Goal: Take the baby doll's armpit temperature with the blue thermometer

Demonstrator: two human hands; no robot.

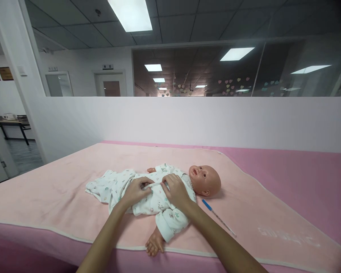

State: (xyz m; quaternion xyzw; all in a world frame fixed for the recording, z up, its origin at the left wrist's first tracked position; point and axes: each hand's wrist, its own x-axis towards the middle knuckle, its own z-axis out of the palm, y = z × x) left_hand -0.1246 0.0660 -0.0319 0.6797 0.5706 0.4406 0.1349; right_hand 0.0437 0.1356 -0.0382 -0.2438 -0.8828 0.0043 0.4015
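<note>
A baby doll (204,180) in a white patterned romper (156,203) lies on its back on a pale pink blanket (59,193), head to the right. My left hand (136,191) rests on the doll's belly with fingers pinched on a thin white tie of the romper (155,185). My right hand (176,189) lies on the doll's chest, fingers curled at the other end of the same tie. The doll's bare hand (155,244) reaches toward the near blanket edge.
A thin thermometer with a blue cap (217,217) lies on the blanket just right of the doll. The blanket covers a darker pink bed (301,170). A white half wall (187,121) with glass above stands behind; a doorway opens at left.
</note>
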